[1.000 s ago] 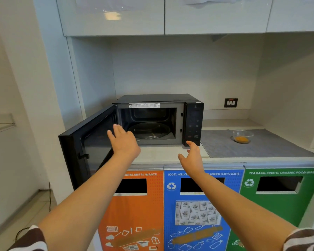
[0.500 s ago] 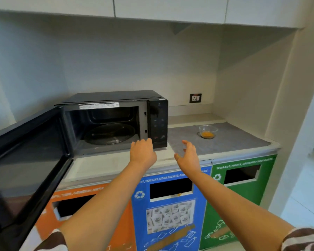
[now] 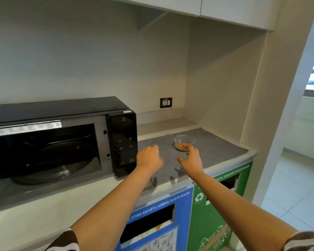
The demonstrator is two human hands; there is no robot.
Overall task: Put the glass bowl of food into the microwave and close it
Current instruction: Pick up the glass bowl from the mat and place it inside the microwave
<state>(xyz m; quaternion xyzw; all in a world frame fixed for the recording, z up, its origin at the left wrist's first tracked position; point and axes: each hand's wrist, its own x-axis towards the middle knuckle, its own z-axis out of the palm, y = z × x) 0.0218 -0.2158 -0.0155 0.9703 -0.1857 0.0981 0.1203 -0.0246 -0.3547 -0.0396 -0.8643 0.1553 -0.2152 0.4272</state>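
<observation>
- Head view shows the glass bowl (image 3: pixel 184 143) standing on the grey mat (image 3: pixel 216 151), to the right of the microwave (image 3: pixel 62 142) and apart from it; orange food lies in its bottom.
- Right hand (image 3: pixel 191 161) reaches toward the bowl with fingers spread and nothing in its grasp; its fingertips (image 3: pixel 186 146) overlap the bowl's near side, but whether they touch the glass cannot be told.
- Left hand (image 3: pixel 149 158) hangs just right of the control panel (image 3: pixel 123 142), fingers loosely curled around nothing.
- Microwave's cavity stands open with the turntable (image 3: pixel 58 165) visible inside; the door itself lies outside the picture.
- Risk, as a judgement: smooth glass taken one-handed by the rim may slip or tip and spill the food; a two-handed hold looks safer.
- Another risk: carrying the bowl leftward, it has to pass around the near right corner of the microwave, where the panel juts out; a swing kept too far back could knock glass against it.
- Open room: the mat around the bowl is bare, the side wall (image 3: pixel 225 87) stands well to its right, and the counter's near edge (image 3: pixel 225 165) runs close below the hands.
- Cavity mouth looks wide enough for the bowl, though its lower lip calls for a slight lift.
</observation>
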